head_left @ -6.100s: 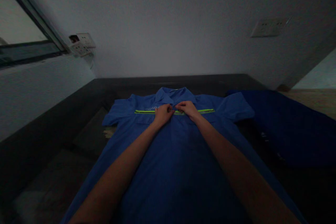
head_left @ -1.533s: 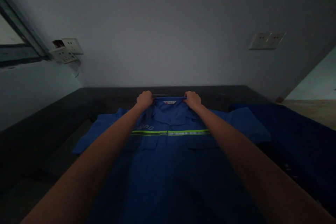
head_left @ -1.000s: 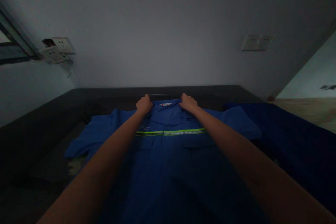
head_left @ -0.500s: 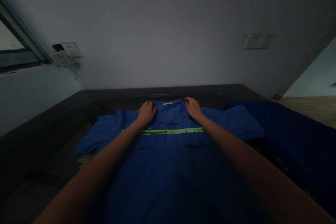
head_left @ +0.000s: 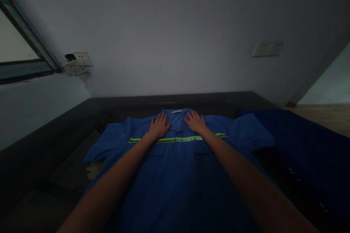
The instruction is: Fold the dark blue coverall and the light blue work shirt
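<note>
A blue short-sleeved work shirt [head_left: 175, 167] lies spread out, front side up, with its collar toward the wall and its sleeves out to both sides. Yellow-green and silver reflective tape crosses its chest, and a small white label shows inside the collar. My left hand [head_left: 159, 127] rests flat on the cloth just left of the collar, fingers spread. On the collar's other side my right hand [head_left: 196, 122] also lies flat with its fingers apart. Neither hand grips the fabric. The shirt's lower part is dim and partly covered by my forearms.
The dark surface [head_left: 120, 103] under the shirt meets a pale wall [head_left: 169, 43]. Darker blue cloth [head_left: 306, 142] lies at the right. Wall sockets [head_left: 269, 48] are on the right, with more sockets [head_left: 82, 59] near the window [head_left: 19, 43] on the left.
My fingers, earlier curled at the collar's sides, are now spread flat on the shirt. Both hands have come slightly nearer and inward, and the view has shifted a little.
</note>
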A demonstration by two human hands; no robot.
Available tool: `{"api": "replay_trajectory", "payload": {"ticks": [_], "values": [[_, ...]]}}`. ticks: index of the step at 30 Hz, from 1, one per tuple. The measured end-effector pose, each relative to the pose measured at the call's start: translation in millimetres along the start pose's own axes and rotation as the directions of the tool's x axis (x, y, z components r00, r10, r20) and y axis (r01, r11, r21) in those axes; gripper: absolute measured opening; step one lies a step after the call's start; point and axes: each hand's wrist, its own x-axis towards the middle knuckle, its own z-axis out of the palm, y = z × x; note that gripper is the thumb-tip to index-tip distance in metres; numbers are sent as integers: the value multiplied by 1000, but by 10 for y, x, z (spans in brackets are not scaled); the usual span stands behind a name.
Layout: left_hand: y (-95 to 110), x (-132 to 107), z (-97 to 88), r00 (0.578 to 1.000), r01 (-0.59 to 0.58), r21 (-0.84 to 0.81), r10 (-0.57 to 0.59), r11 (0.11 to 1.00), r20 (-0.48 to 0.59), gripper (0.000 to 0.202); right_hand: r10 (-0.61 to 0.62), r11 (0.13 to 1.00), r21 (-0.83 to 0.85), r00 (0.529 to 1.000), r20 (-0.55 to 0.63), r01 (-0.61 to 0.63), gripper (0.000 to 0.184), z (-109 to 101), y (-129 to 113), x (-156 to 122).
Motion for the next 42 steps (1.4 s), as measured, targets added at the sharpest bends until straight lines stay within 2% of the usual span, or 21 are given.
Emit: {"api": "replay_trajectory", "payload": {"ticks": [4,6,9,11,13,17,20,22,27,29,34,37,42], "values": [[14,-24,42,998,-8,-45,5,999,-63,61,8,1000,12,1000,-10,-8,58,-39,-12,-38],[11,-26,29,991,2,-101,-16,995,-136,57,14,1000,12,997,-76,-13,53,-101,-62,-57],[-58,-11,-72,954,51,-167,-97,985,-283,46,-48,998,25,968,-246,56,38,-234,-256,-20],[-174,-2,-183,938,108,-130,-144,986,-317,42,-111,988,77,956,-271,137,31,-312,-465,71],[-349,-8,-298,943,167,-55,-175,984,-282,41,-138,975,142,967,-213,170,28,-346,-707,207],[-763,-61,-435,957,224,20,-216,974,-193,34,-106,971,200,984,-146,134,29,-261,-1122,489],[-986,-97,-441,966,221,40,-213,974,-146,33,-74,968,230,989,-132,103,27,-135,-1297,610],[-1053,-105,-424,969,216,48,-208,975,-134,34,-50,965,249,991,-123,80,26,-61,-1360,649],[-1102,-81,-403,966,227,50,-219,973,-139,40,-1,951,307,992,-126,40,25,59,-1421,744],[-1182,-56,-415,964,240,44,-233,970,-125,43,4,942,334,991,-135,41,25,95,-1412,799],[-1609,-16,-494,962,272,-9,-271,962,35,51,14,912,409,993,-121,37,31,182,-1333,899],[-1880,-97,-546,972,210,-76,-200,975,120,52,15,892,451,994,-105,34,38,212,-1295,911],[-2206,-389,-652,993,102,-314,-79,944,86,54,5,863,503,996,-86,39,39,213,-1298,893]]}}
